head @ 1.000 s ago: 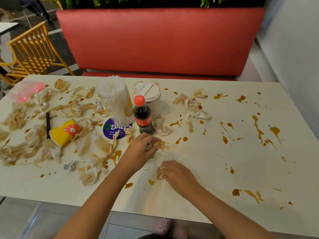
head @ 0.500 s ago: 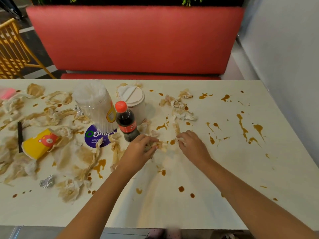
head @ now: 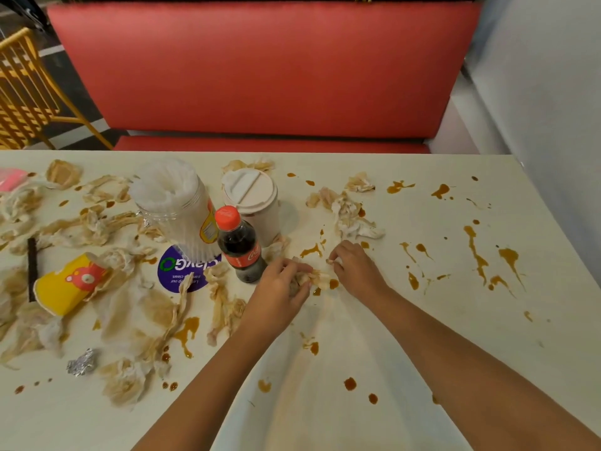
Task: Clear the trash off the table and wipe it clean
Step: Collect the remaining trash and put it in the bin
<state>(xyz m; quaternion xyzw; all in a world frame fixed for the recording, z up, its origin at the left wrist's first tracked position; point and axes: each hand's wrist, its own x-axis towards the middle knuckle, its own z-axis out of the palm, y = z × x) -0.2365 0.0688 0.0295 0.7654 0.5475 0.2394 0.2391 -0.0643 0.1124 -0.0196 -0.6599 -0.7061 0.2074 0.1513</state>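
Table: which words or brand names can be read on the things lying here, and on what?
"ClayGo": purple round sticker, upside down; its small print is too blurred.
"Coca-Cola", partly showing: red label of the cola bottle.
Yellow label on the straw jar: unreadable.

Tissue wad (head: 309, 277) mostly inside left hand (head: 278, 289).

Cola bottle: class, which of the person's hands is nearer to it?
Left. The left hand, gripping crumpled napkins, sits beside the base of the cola bottle; the right hand lies farther off, beyond it.
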